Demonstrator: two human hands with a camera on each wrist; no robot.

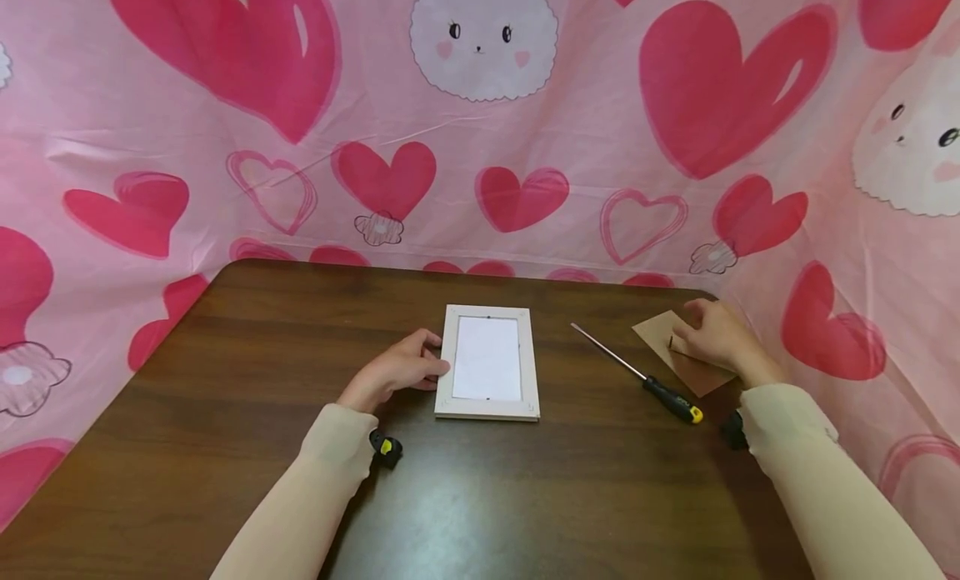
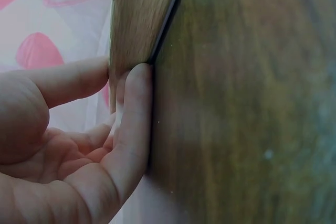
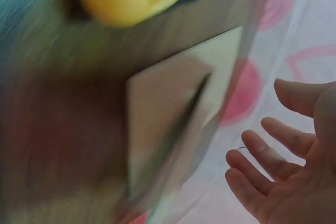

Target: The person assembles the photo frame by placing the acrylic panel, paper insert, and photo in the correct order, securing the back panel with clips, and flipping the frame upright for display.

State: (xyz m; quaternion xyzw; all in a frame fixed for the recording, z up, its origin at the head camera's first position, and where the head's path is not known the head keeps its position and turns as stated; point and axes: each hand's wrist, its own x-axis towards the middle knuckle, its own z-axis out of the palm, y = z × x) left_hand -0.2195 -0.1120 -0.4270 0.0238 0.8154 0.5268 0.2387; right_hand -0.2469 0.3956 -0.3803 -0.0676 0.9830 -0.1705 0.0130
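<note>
A white picture frame [image 1: 527,359] lies back up on the table, with a white sheet [image 1: 486,357] inside its border. My left hand [image 1: 401,365] pinches its left edge. The left wrist view shows the thumb on one face of the wooden edge [image 2: 139,24] and a fingertip low against its side. Over at the right, my right hand [image 1: 720,334] hovers by a brown backing board [image 1: 701,380] that has a dark, narrow part on it. Seen from the right wrist, the fingers are loosely spread and apart from the board [image 3: 163,103].
Between the frame and the board lies a screwdriver [image 1: 670,397] with a black and yellow handle, its tip pointing to the far left. The brown wooden table [image 1: 480,497] is bounded behind and at the sides by pink cloth [image 1: 450,130] printed with hearts.
</note>
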